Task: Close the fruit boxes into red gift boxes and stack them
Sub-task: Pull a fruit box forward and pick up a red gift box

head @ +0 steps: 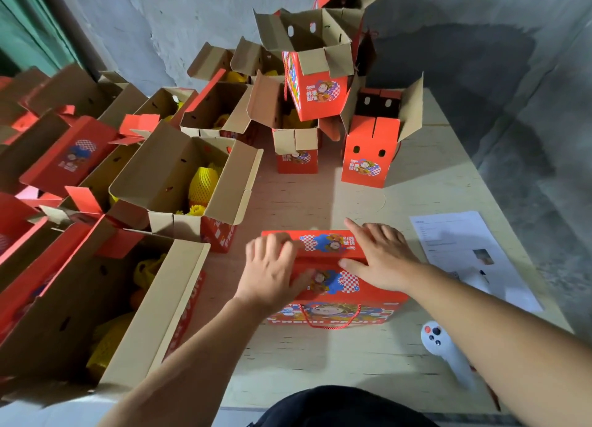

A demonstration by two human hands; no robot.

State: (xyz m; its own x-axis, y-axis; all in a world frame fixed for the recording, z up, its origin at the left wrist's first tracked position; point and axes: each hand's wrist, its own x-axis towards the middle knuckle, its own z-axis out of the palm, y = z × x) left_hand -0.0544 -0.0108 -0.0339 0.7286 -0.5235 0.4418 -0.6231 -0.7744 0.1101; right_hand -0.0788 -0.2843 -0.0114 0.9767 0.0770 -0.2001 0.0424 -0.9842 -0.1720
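Observation:
A red gift box (pixel 333 301) with a cartoon print and a red cord handle stands on the table right in front of me, its top flaps folded down. My left hand (pixel 272 269) lies on the left part of the top, fingers bent over the flap edge. My right hand (pixel 381 253) presses flat on the right part of the top with straight fingers. Several open red boxes (pixel 189 183) holding fruit in yellow foam nets (pixel 200 186) crowd the left side of the table.
More open boxes stand at the back, one (pixel 317 71) stacked on others, another (pixel 371 151) alone at the right. A printed paper sheet (pixel 471 250) lies at the right, a white controller (pixel 442 346) near the front edge. Bare light wood table (pixel 320 356) surrounds the box.

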